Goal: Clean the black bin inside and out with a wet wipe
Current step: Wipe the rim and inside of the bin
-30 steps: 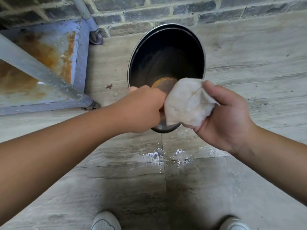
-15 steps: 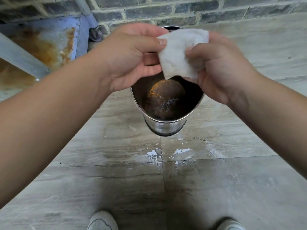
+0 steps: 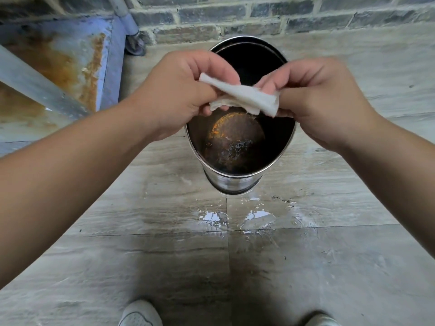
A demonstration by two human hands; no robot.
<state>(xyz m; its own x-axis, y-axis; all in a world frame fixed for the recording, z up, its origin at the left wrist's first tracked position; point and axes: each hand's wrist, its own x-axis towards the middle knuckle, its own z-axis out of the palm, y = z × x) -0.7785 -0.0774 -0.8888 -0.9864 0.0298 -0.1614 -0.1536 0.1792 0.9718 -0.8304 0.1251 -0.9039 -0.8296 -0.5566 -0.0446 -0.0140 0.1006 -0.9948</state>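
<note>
Bin (image 3: 237, 147) stands below both hands, apparently untouched, wipe (image 3: 244, 98) stretched between.

A wet puddle (image 3: 235, 218) glistens on the tiled floor (image 3: 329, 267) below a brick wall (image 3: 259, 17).

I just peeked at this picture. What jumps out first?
Two hands, left hand and right hand, pinch a white wipe over a black bin on the floor. Orange rust stains the bin's bottom, and a shiny puddle lies just in front.
</note>
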